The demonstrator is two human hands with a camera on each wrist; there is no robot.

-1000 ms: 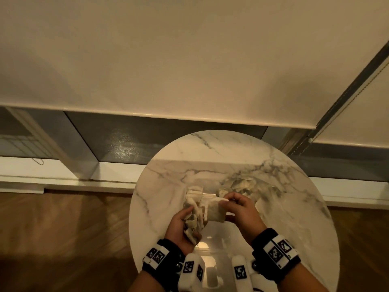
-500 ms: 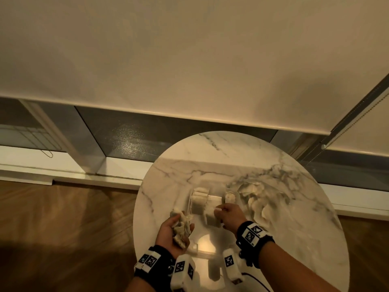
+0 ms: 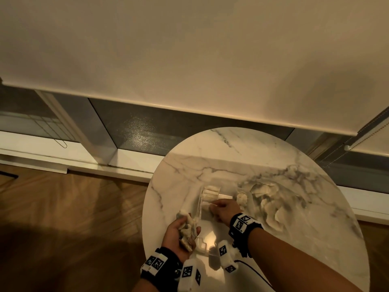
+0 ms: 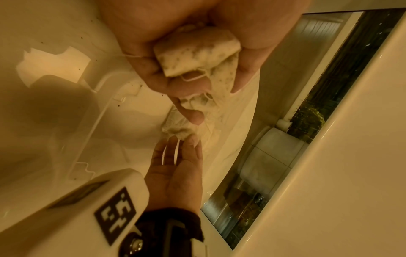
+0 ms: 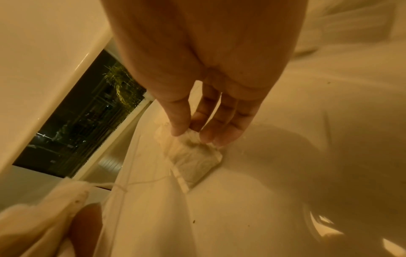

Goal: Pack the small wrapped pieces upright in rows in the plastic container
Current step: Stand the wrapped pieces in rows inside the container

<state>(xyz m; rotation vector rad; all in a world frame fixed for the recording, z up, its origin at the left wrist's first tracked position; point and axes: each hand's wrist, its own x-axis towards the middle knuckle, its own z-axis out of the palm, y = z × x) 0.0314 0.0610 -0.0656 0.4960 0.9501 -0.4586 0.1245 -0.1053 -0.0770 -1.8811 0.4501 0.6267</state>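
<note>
Clutching a bundle of small wrapped pieces (image 3: pixel 188 228), the left hand (image 3: pixel 179 237) sits nearest, just outside the clear plastic container's (image 3: pixel 200 207) left wall, fingers curled round the lot, strings dangling. Inside the container, the right hand (image 3: pixel 224 210) reaches down, thumb and fingertips (image 5: pixel 182 128) pinching the top edge of one wrapped piece (image 5: pixel 193 160) below the grip, long axis running down from the fingers towards the container floor, standing roughly upright. Beyond it, a short row of packed pieces (image 3: pixel 210 193) stands at the far wall. Further right, loose pieces (image 3: pixel 265 192) lie heaped on the marble surface (image 3: pixel 231 157).
</note>
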